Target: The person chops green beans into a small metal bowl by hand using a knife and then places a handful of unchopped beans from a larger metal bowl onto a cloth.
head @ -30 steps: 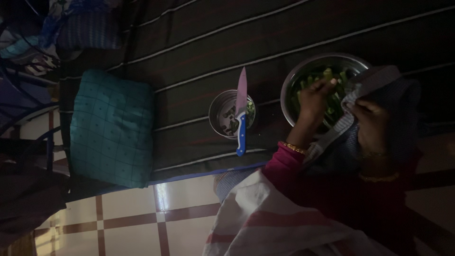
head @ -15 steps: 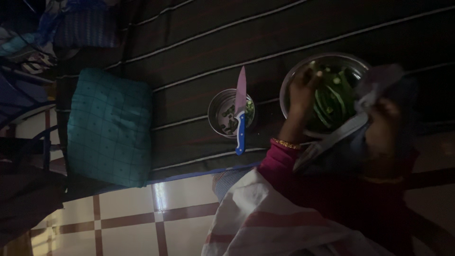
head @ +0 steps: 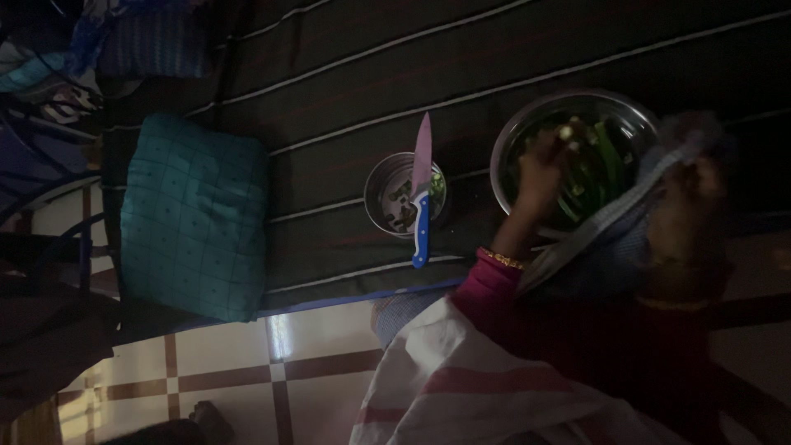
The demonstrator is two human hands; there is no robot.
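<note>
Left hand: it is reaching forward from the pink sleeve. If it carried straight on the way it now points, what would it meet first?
The left hand would first meet the green vegetable pieces inside the large steel bowl. Blur and dim light leave its height above them unclear.

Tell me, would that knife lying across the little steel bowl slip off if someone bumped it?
Probably. The knife only bridges the small bowl, its pink blade over the rim and blue handle hanging off, so a nudge could pivot or slide it. The bowl looks thin and light, resting on soft striped bedding, so it may tip too.
</note>
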